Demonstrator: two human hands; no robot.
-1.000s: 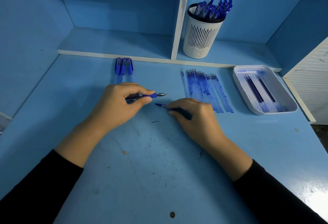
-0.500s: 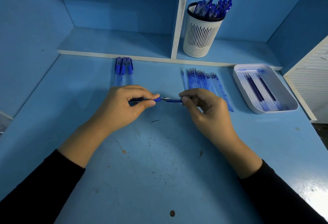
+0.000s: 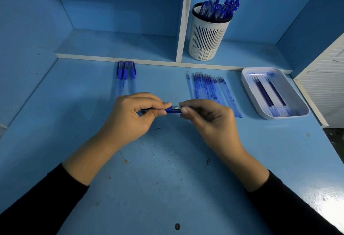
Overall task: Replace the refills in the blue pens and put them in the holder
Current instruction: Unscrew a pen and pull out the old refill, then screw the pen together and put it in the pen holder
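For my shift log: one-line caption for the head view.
Left hand grips a blue pen, right hand pinches its other end; three pens, loose refills, a tray and the holder sit behind.

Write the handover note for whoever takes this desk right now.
The left hand grips the pen by its barrel. The right hand pinches its tip end, apparently closing it up.
Three pens lie at the back of the desk; a row of refills lies to their right, and a few dark ones are in the tray.
Done: the holder has many pens in it.
Left: finish this pen, put it in the holder, then do the three.
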